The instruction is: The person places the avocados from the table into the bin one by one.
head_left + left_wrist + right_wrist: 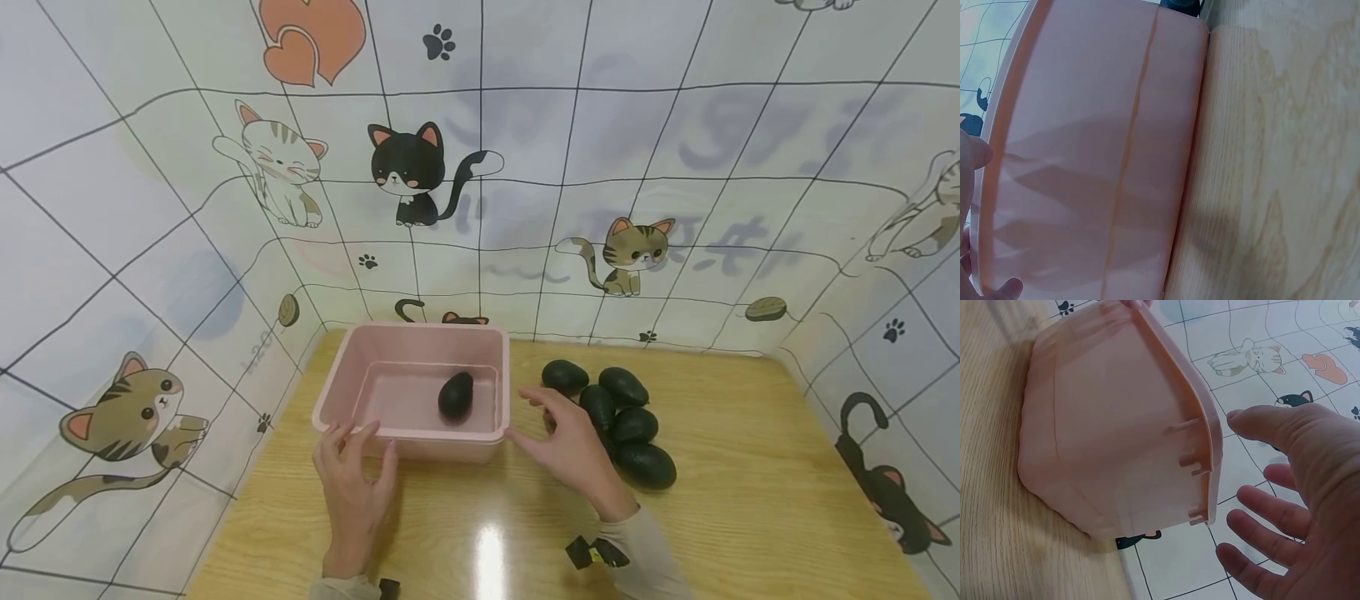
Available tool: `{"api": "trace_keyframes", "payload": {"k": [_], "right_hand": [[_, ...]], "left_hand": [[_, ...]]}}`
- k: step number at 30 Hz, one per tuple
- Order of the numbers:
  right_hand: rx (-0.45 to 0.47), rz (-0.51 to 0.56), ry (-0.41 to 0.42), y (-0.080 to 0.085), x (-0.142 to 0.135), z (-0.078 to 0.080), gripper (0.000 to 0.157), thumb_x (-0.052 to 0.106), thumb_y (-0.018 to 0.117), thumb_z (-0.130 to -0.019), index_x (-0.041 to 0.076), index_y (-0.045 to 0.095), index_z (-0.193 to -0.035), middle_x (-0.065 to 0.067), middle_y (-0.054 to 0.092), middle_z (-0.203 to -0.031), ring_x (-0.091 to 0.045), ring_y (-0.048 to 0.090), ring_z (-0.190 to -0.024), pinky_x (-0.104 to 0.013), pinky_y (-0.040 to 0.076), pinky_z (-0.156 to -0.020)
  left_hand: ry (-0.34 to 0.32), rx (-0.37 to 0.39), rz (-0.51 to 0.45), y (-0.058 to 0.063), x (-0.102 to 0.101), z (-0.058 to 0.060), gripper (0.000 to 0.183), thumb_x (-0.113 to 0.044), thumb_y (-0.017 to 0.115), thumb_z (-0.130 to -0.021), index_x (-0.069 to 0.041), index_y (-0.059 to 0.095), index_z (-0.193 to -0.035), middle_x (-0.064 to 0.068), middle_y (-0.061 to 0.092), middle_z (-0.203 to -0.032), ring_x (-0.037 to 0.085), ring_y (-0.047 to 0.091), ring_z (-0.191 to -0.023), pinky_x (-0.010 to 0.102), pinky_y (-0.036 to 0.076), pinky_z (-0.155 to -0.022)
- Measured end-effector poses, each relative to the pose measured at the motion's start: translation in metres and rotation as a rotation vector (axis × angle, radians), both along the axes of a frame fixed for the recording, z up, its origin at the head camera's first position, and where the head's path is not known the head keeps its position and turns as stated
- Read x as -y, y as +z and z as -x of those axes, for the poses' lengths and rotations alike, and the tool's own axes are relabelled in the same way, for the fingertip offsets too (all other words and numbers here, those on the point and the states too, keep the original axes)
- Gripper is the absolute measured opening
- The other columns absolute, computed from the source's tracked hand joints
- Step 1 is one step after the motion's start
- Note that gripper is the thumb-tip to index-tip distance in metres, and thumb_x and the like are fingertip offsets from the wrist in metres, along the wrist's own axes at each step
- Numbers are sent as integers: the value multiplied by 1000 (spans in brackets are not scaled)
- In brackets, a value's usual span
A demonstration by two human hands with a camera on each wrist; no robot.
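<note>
A pink plastic bin (420,448) stands on the table, with one dark green avocado (456,396) lying inside toward its right end. My left hand (352,483) holds the near rim at the left, fingers over the edge and thumb at the outer wall; in the left wrist view its fingertips show along the rim (999,144). Beside the bin's near right corner is my right hand (570,442), fingers spread and nothing between them. Behind and right of it lie several avocados (636,425) in a loose group, partly hidden by that hand.
The wooden table (750,467) runs around the bin and on to the right. A wall covering (525,217) with cartoon cats and grid lines rises close behind the bin and along both sides.
</note>
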State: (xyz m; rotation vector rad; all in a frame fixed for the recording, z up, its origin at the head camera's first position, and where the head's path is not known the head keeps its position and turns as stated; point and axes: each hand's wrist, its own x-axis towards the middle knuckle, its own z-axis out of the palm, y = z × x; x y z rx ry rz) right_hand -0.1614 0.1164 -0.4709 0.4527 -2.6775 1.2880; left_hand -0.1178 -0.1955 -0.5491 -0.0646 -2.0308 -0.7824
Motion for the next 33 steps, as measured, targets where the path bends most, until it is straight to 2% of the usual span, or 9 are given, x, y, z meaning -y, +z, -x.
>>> {"api": "trace_keyframes", "payload": {"k": [4,8,15,22,29,33], "right_hand": [[-1,-12,-12,-1,-3,-1,59,39,89,-86,22,68,-138,1,73,-132,-19,67,-108,-48,59,-94],[3,-12,-12,-3,-4,-2,59,39,88,-86,21,68,-139,2,73,-132,-18,68,-110,-49,60,-95],[-20,-21,-13,-9,-7,-3,60,38,89,-86,20,68,-139,2,73,-132,-18,69,-111,-41,61,-94],[-2,1,5,-14,-10,-3,61,30,89,-87,13,66,-142,-1,72,-137,-23,70,-121,-43,61,-98],[20,6,-10,-18,-15,-4,63,30,89,-87,15,65,-143,-1,71,-139,-27,70,-122,-48,60,-100],[2,-5,-17,-21,-19,-4,62,29,90,-86,17,65,-142,-1,72,-138,-24,69,-123,-48,60,-99]], "left_hand": [[-2,-5,5,0,0,0,36,-24,75,-85,-3,74,-114,33,58,-125,56,48,-128,55,42,-101],[-9,-7,4,-1,0,0,36,-22,76,-84,-3,74,-114,33,58,-125,57,48,-129,55,41,-101],[-9,-2,-4,-1,0,-1,36,-22,77,-84,-3,74,-114,33,58,-125,56,48,-128,57,40,-102],[-6,-5,-6,-1,0,-1,36,-22,78,-84,-3,74,-114,33,58,-125,56,48,-128,57,39,-103],[-5,-4,-2,0,-1,-1,36,-23,77,-85,-3,74,-114,33,58,-125,56,48,-128,56,39,-104],[-4,-5,-2,0,-1,0,35,-23,77,-85,-3,74,-114,33,57,-125,56,48,-128,53,40,-104]]}}
